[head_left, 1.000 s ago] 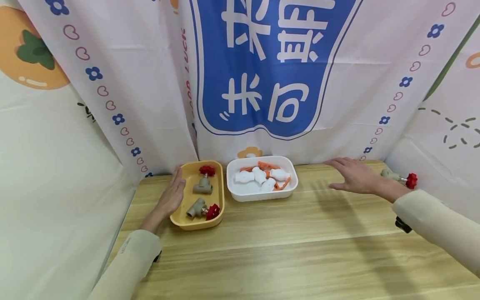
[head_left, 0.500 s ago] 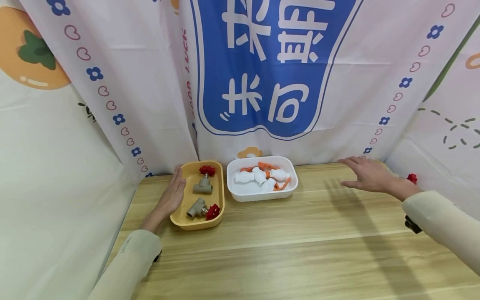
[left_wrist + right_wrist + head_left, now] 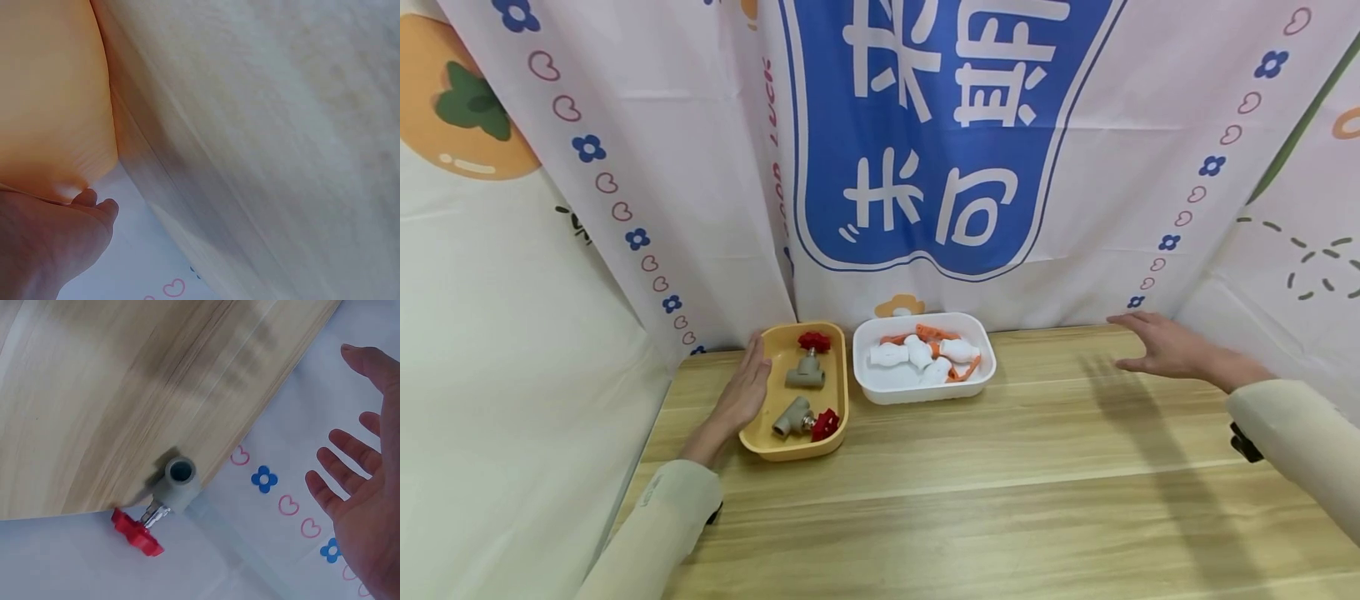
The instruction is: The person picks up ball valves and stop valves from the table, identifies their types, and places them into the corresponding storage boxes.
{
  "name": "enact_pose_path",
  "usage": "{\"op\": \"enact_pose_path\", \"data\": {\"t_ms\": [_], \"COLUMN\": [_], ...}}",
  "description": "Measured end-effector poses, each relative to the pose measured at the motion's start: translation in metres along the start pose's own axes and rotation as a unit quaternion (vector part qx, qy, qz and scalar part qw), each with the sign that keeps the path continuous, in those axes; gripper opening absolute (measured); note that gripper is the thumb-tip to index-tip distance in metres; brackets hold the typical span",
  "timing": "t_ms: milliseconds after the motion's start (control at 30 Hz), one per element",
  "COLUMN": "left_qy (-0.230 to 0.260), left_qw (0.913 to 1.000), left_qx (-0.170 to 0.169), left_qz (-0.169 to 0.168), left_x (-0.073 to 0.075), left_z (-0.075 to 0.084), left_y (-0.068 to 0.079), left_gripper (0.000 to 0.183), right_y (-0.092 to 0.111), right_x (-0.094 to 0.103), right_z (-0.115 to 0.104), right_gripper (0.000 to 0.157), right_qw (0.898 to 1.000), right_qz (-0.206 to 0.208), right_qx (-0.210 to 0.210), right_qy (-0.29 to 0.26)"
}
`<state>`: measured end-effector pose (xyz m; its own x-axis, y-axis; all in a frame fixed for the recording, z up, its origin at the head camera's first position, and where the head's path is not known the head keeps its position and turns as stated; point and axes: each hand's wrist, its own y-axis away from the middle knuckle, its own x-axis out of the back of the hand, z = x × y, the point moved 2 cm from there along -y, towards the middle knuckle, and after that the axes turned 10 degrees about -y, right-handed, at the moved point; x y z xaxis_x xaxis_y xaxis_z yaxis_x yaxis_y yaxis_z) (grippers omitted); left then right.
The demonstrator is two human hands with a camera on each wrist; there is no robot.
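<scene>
My left hand (image 3: 741, 396) rests along the left side of a yellow tray (image 3: 781, 364); in the left wrist view its fingers touch the tray's wall (image 3: 56, 100). Two grey pipe valves with red handwheels lie inside, one at the back (image 3: 807, 372) and one at the front (image 3: 793, 417). My right hand (image 3: 1168, 350) hovers above the table's far right, fingers spread and relaxed, holding nothing. Below it, at the table's corner, the right wrist view has another grey valve (image 3: 181, 487) with a red handwheel (image 3: 136, 533). The hand and arm hide this valve in the head view.
A white tray (image 3: 925, 393) stands right of the yellow one, holding several white valves (image 3: 957, 350) with orange handles. Both trays sit at the back of the wooden table (image 3: 925, 500). Printed curtains (image 3: 737, 208) hang behind the table and at its sides.
My right hand has moved rightward in the head view, and it now covers the valve at the far right corner. The left hand and both trays have stayed in place.
</scene>
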<state>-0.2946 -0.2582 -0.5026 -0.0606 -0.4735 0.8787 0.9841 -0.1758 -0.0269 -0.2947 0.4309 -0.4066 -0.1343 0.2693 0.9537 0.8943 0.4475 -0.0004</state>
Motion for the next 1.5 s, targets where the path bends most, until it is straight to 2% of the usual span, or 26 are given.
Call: {"op": "enact_pose_path", "data": {"t_ms": [367, 833, 1233, 1500], "left_qy": [0.002, -0.002, -0.001, -0.004], "left_qw": [1.0000, 1.0000, 1.0000, 1.0000], "left_qx": [0.007, 0.006, 0.003, 0.006], "left_qz": [-0.005, -0.001, -0.002, -0.001], "left_x": [0.001, -0.002, 0.001, 0.002], "left_z": [0.001, 0.002, 0.001, 0.003], "left_y": [0.001, -0.001, -0.001, 0.002], "left_gripper": [0.066, 0.067, 0.064, 0.066], "right_y": [0.012, 0.029, 0.034, 0.034], "right_x": [0.013, 0.012, 0.001, -0.012], "right_z": [0.031, 0.072, 0.095, 0.110], "right_gripper": [0.087, 0.095, 0.107, 0.103], "right_qw": [0.998, 0.992, 0.986, 0.982], "right_qz": [-0.016, -0.045, -0.056, -0.064], "right_qx": [-0.056, -0.118, -0.150, -0.171], "right_qy": [0.006, 0.011, 0.043, 0.046]}}
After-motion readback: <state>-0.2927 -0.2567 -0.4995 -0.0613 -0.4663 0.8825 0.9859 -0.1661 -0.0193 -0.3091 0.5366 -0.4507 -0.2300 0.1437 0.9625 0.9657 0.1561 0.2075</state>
